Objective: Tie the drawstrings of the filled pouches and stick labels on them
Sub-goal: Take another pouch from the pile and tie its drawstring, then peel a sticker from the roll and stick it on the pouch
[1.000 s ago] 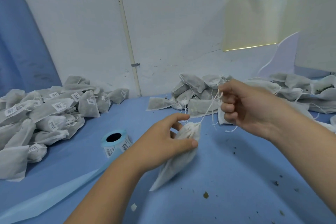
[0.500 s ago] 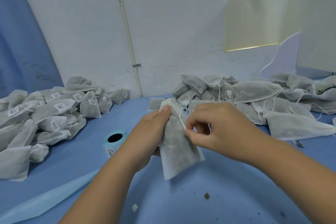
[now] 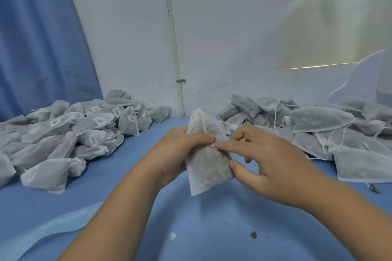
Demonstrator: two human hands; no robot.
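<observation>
1. Left hand (image 3: 180,150) grips the pouch (image 3: 206,165) from behind, thumb pressed across its front. Right hand (image 3: 261,159) pins the drawstring (image 3: 204,122) loop against it with the index tip, thumb on the pouch's edge.
2. A second ago that hand was hauling the string out wide. Now it's tucked in close, so I'd guess it's knot time.
3. Pouch stands upright over the blue table (image 3: 212,229), between the labelled pile (image 3: 95,125) and the unlabelled pile (image 3: 318,121). No label yet.

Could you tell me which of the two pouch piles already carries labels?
The left pile: its pouches show white barcode stickers, while the right pile shows loose strings and no stickers.
</observation>
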